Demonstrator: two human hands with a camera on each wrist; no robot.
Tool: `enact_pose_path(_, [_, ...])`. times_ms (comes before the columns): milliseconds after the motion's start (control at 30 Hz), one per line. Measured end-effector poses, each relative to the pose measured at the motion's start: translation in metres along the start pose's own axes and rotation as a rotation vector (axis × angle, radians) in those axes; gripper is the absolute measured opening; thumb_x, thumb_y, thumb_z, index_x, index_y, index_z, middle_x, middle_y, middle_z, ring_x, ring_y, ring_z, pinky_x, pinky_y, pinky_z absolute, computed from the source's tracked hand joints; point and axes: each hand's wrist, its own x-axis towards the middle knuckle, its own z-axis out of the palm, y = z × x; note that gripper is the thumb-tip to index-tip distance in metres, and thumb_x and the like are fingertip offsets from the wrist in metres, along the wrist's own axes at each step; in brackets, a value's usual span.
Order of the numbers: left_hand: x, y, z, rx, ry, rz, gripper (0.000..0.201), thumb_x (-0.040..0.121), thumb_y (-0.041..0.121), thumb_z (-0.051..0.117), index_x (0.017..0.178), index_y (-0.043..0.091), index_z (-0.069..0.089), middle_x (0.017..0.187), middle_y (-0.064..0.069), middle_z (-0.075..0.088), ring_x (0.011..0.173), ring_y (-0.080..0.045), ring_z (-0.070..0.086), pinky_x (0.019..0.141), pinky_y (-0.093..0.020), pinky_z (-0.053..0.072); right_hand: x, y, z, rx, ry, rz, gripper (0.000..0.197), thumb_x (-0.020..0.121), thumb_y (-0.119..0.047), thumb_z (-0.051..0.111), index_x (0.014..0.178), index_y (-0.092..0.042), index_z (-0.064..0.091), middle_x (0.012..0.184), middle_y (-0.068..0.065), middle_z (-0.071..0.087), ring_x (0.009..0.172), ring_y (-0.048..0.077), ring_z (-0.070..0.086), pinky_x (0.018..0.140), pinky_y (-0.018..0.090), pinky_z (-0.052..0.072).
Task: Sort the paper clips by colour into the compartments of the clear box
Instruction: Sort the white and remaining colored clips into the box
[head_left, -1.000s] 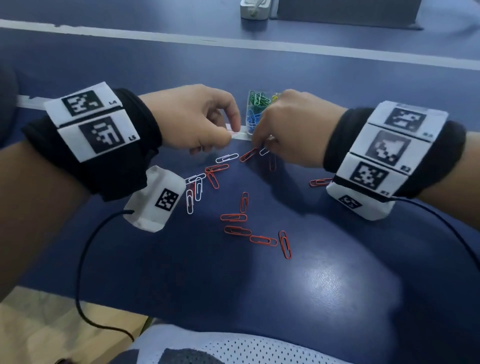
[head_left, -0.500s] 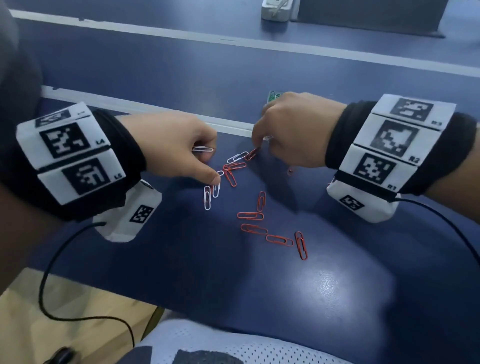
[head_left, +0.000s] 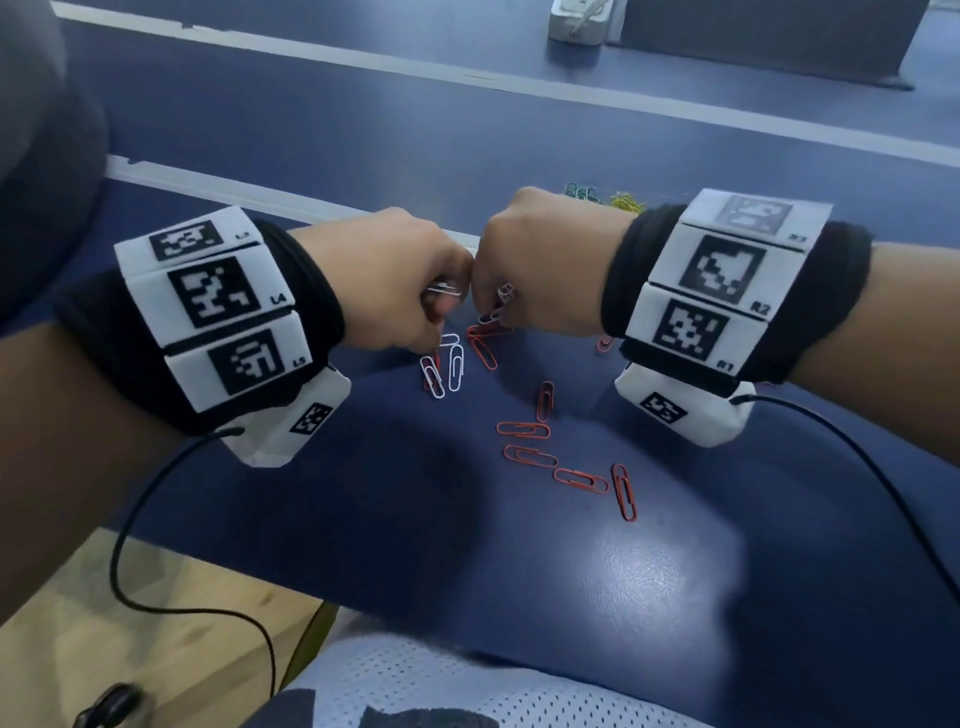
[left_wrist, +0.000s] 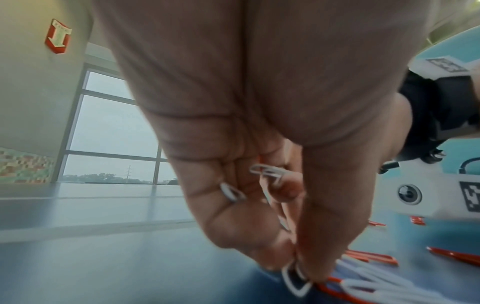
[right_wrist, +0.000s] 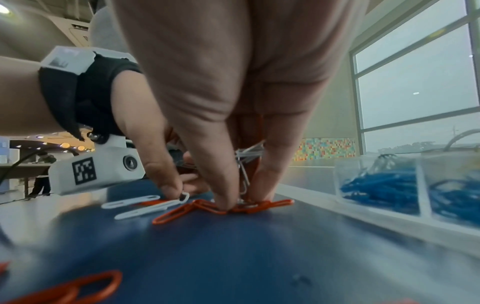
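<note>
My left hand (head_left: 434, 335) keeps several white paper clips (head_left: 444, 289) in its curled fingers, and its thumb and forefinger pinch another white clip (left_wrist: 296, 282) on the blue table. My right hand (head_left: 493, 318) is right beside it, also holding white clips (right_wrist: 247, 154), with its fingertips (right_wrist: 223, 202) down on crossed red clips (right_wrist: 197, 207). Two more white clips (head_left: 455, 364) lie under the left hand. Several red clips (head_left: 524, 430) are scattered nearer me. The clear box (right_wrist: 376, 164) holds blue clips (right_wrist: 379, 188). In the head view my right hand hides most of it.
Green clips (head_left: 579, 192) and yellow clips (head_left: 626, 201) show in the box behind my right wrist. A white strip (head_left: 270, 195) runs across the table behind the hands. A white device (head_left: 576, 21) stands at the far edge. Black cables (head_left: 156, 499) trail from both wrists.
My left hand has moved right and down, close against the right hand, onto the white clips on the table. The right hand has stayed over the red clips.
</note>
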Motion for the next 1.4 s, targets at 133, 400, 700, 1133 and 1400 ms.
enact_pose_path(133, [-0.003,-0.002,-0.002,-0.051,-0.005,-0.005,0.020,0.067,0.016,0.062,0.064,0.019,0.042,0.061,0.002,0.051,0.058,-0.020,0.045,0.057,-0.031,0.040,0.001,-0.005,0.000,0.021,0.001,-0.007,0.021,0.082,-0.011,0.054,0.074,-0.027,0.065,0.057,-0.006,0.032,0.073,0.028,0.045,0.049,0.024,0.026])
enact_pose_path(400, [0.000,-0.004,-0.013,-0.128,0.042,-0.033,0.020,0.070,0.016,0.062,0.062,0.022,0.044,0.058,0.006,0.050,0.056,-0.010,0.045,0.052,-0.026,0.032,0.000,0.004,0.000,0.168,-0.031,0.047,0.024,0.080,-0.018,0.057,0.097,-0.026,0.072,0.060,-0.013,0.045,0.076,0.020,0.051,0.066,0.024,0.037])
enact_pose_path(700, [0.029,0.025,-0.019,-0.318,0.021,0.052,0.016,0.073,0.007,0.058,0.073,0.023,0.057,0.056,0.009,0.062,0.049,-0.008,0.059,0.055,-0.019,0.043,-0.027,0.060,-0.017,0.403,0.023,0.405,0.017,0.076,-0.016,0.061,0.081,-0.026,0.073,0.048,-0.010,0.063,0.040,-0.007,0.052,0.055,0.009,0.046])
enact_pose_path(1133, [0.090,0.094,-0.032,-0.439,0.066,0.016,0.016,0.076,0.008,0.063,0.071,0.022,0.064,0.080,-0.006,0.073,0.057,-0.013,0.068,0.064,-0.026,0.060,-0.051,0.099,-0.012,0.672,0.107,0.712,0.020,0.077,-0.007,0.067,0.095,-0.012,0.072,0.076,0.006,0.072,0.066,0.012,0.068,0.074,0.026,0.056])
enact_pose_path(1400, [0.090,0.108,-0.037,-0.402,0.087,-0.019,0.015,0.076,0.011,0.064,0.067,0.022,0.066,0.073,-0.001,0.069,0.065,-0.016,0.063,0.066,-0.023,0.054,-0.064,0.095,-0.017,0.828,0.205,0.707,0.026,0.083,-0.005,0.053,0.103,-0.013,0.068,0.080,0.008,0.073,0.080,0.023,0.072,0.084,0.037,0.057])
